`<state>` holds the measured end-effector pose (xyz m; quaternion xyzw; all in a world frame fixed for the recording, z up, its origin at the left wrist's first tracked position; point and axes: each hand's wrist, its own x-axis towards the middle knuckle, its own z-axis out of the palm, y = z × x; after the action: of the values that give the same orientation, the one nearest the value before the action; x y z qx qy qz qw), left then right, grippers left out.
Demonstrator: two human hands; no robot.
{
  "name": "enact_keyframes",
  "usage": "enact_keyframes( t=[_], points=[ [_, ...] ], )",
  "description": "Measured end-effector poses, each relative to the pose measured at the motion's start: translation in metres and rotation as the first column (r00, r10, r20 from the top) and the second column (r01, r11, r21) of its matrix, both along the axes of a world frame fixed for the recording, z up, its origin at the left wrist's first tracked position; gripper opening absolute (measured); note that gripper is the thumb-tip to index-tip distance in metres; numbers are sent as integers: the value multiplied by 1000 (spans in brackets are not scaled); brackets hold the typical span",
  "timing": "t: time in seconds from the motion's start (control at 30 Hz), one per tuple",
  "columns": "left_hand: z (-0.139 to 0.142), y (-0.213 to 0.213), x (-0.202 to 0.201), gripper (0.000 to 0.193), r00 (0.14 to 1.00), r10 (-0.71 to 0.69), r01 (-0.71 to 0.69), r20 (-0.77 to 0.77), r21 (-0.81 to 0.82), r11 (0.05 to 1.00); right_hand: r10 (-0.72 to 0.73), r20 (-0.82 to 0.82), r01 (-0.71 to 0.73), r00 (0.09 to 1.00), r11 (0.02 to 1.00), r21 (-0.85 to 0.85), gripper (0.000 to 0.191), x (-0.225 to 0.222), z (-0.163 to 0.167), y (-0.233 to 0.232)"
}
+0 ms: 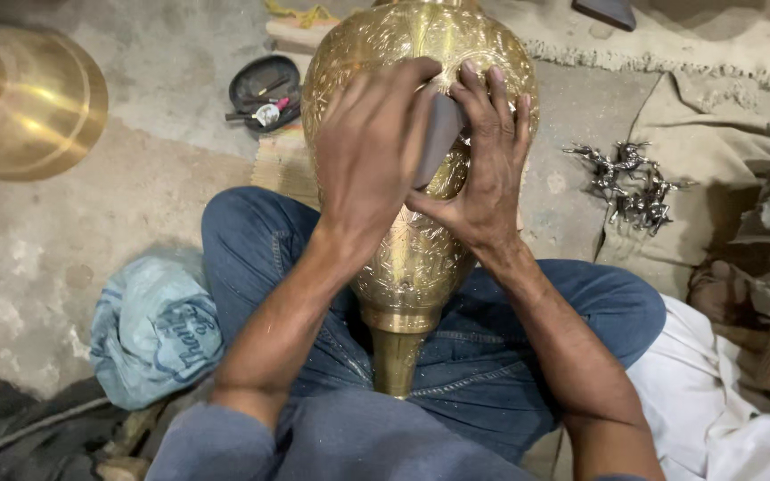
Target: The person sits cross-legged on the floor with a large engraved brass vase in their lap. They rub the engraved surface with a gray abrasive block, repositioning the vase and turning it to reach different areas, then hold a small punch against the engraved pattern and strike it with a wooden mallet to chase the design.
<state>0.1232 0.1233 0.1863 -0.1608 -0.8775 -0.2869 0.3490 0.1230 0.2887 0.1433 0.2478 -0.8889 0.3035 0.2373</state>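
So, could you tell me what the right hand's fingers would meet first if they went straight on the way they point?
The right hand points up along the engraved brass vase. Its fingers already lie on it, so they would probably slide over its shoulder; depth is unclear.

Bare floor (162, 98) lies open at ten o'clock; metal figurines (630, 183) crowd three o'clock, a blue bag (153, 330) blocks eight.
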Motion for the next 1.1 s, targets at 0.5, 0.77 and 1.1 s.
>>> enact_keyframes(
  t=[0.5, 0.77, 1.1],
  points=[
    [-6, -92, 37, 53, 914, 248, -304, 321, 137, 943, -44, -340, 41, 939, 999, -16, 88, -24, 20, 54],
    [-136, -185, -50, 60, 470, 529, -375, 706, -383, 844, -505, 360, 604, 784, 753, -261, 22, -109, -68, 134],
    [-176, -152, -74, 63, 249, 629, 198, 737, -674, 711, -400, 655, 601, 641, 792, -105, 35, -95, -107, 83]
  ],
)
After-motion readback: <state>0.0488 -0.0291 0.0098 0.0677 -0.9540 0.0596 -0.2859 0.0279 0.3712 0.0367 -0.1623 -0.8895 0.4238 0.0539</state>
